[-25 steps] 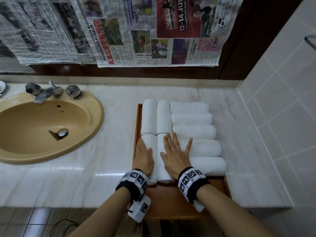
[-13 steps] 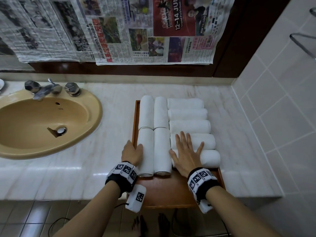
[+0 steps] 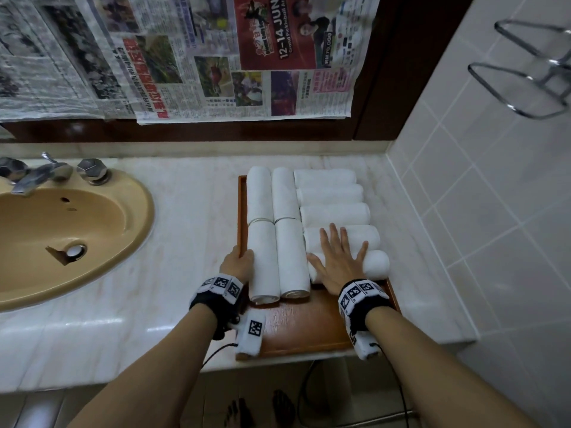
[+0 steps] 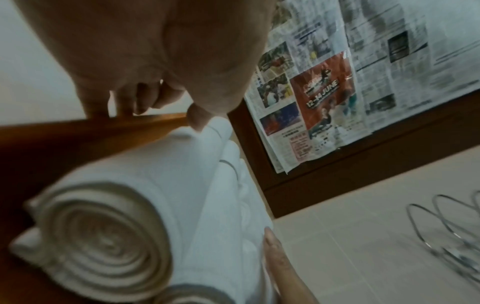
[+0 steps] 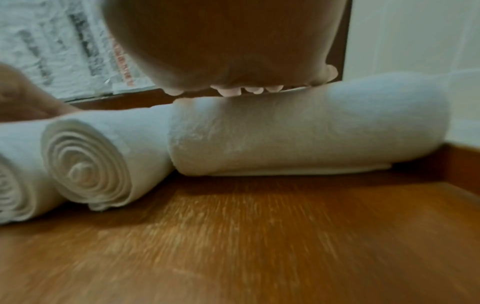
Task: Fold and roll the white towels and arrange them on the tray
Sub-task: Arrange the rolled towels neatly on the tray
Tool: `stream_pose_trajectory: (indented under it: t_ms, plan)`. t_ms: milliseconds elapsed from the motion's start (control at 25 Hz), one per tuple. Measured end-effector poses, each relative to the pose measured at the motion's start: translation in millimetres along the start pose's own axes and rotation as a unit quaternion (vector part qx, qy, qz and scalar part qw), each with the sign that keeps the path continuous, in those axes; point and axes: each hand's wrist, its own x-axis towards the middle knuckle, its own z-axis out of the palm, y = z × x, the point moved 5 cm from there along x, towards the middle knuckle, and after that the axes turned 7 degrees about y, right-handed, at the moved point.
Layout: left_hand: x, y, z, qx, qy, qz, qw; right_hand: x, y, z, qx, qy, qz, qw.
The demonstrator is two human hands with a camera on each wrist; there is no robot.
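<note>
A wooden tray (image 3: 309, 329) sits on the marble counter and holds several rolled white towels. Some lie lengthwise on the left (image 3: 262, 257), the others crosswise on the right (image 3: 333, 214). My left hand (image 3: 238, 262) is at the tray's left rim (image 4: 78, 125). Its fingers (image 4: 124, 100) curl down outside the rim and its thumb (image 4: 197, 121) lies on the nearest left roll (image 4: 155, 185). My right hand (image 3: 338, 257) lies flat with spread fingers on the two nearest crosswise rolls (image 3: 375, 264). In the right wrist view the fingertips (image 5: 228, 92) show over the nearest roll (image 5: 298, 133).
A tan sink (image 3: 145, 211) with a chrome tap (image 3: 34, 177) lies to the left. Newspapers (image 3: 216, 57) hang on the back wall. A tiled wall (image 3: 494, 227) with a chrome rack (image 3: 525, 72) stands on the right. The tray's near end overhangs the counter's front edge.
A second ago both hands lay flat on the two near lengthwise rolls. The left has moved to the tray's left rim, the right onto the near crosswise rolls.
</note>
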Motion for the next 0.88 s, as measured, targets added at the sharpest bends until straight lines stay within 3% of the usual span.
stream_pose_trajectory:
  t_ms: [80, 360, 880]
  plan:
    - [0, -7, -2, 0.030, -0.011, 0.009, 0.999, -8, 18, -1, 0.014, 0.006, 0.035, 0.999]
    - [-21, 7, 12, 0.066, 0.017, 0.029, 0.997, -14, 46, 4, -0.017, -0.009, 0.001, 1.000]
    - [5, 102, 90, 0.086, -0.023, 0.036, 0.995, 55, 135, -25, -0.029, -0.045, 0.075, 0.996]
